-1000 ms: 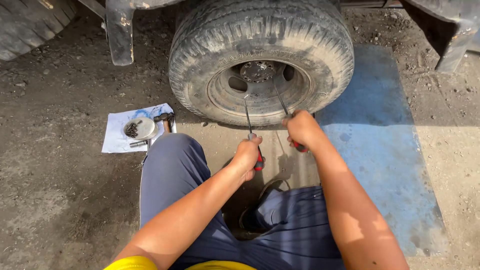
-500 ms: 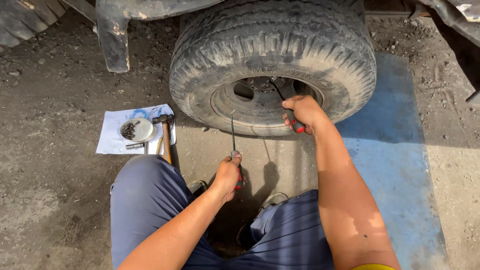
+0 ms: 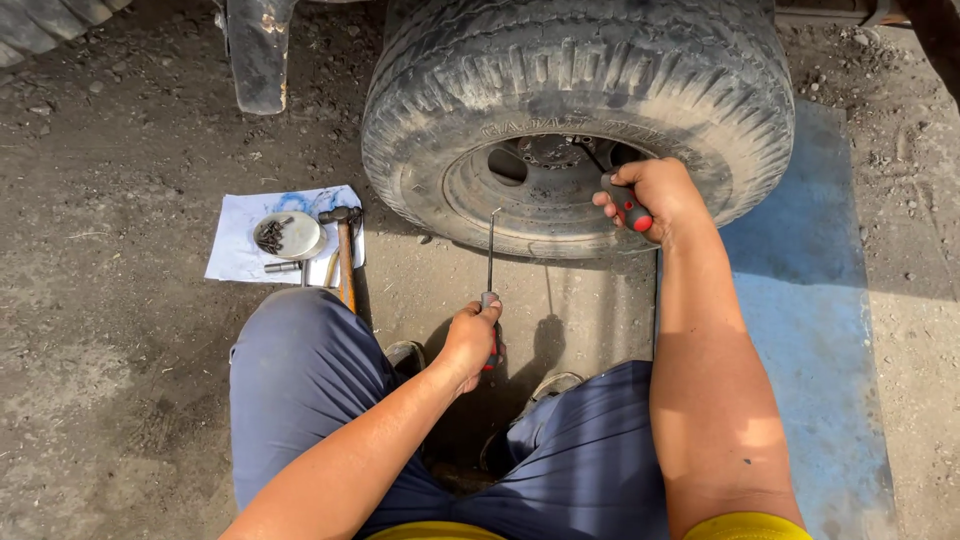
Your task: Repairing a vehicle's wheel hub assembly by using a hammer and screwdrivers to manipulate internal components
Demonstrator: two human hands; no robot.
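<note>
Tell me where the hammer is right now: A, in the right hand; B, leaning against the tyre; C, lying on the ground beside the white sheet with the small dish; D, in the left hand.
C: the hammer lies by the white sheet, next to the small dish, in neither hand.

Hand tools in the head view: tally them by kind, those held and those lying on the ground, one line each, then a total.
Hook-tipped picks with red-and-black handles: 2, one in the left hand, its bent tip up, one in the right hand at the wheel
Hammers: 1, wooden-handled, lying on the white sheet
Total: 3
</note>
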